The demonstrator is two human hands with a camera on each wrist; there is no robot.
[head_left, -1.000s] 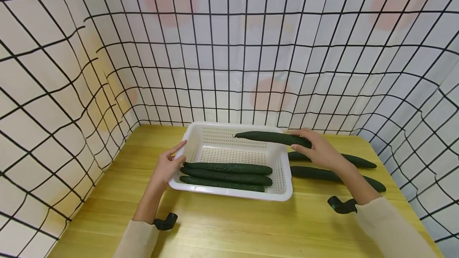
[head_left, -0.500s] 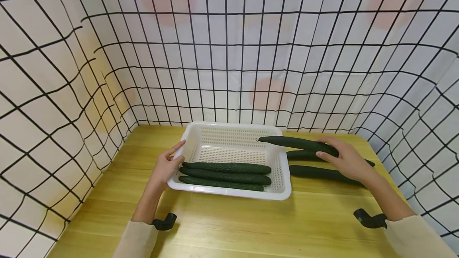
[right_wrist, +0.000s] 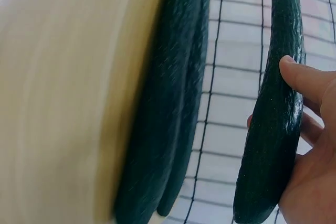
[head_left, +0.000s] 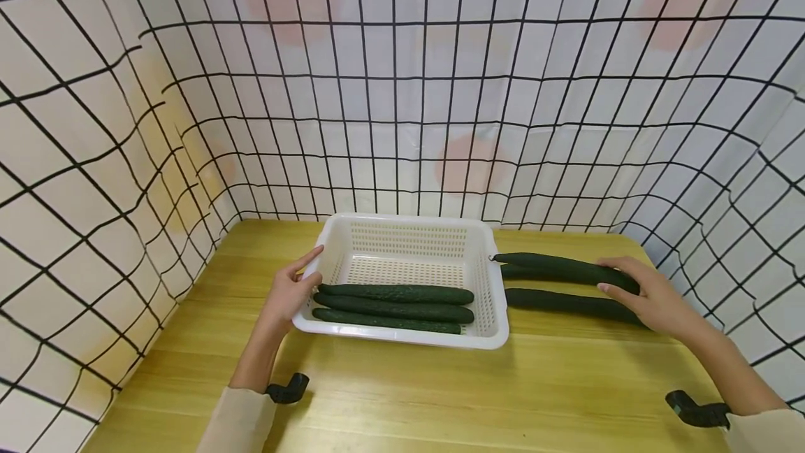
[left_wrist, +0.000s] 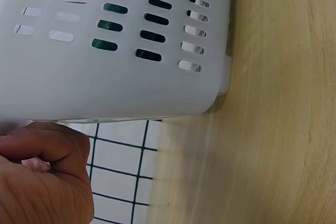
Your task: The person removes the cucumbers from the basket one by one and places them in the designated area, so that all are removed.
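A white plastic basket (head_left: 402,341) with slotted walls stands mid-table. Along its near side lie three dark green cucumbers (head_left: 393,307), side by side. My left hand (head_left: 291,293) grips the basket's left rim, thumb on the inner side; in the left wrist view its curled fingers show beside the wall. My right hand (head_left: 648,299) holds another cucumber (right_wrist: 273,114) near its thick end, thumb on one side and fingers on the other. Its thin tip points left, at the basket's right rim. Below it on the table lie two more cucumbers (right_wrist: 163,93), partly covered by the held one and the hand.
The yellow wood table (head_left: 402,404) is bounded at the back and both sides by a black wire grid (head_left: 396,78) in front of white sheeting. A black wrist camera (head_left: 694,410) sits at my right cuff, another camera (head_left: 289,389) at my left.
My right hand has carried its cucumber rightward and lower, from over the basket's right part to over the cucumbers on the table. The left hand has stayed on the rim.
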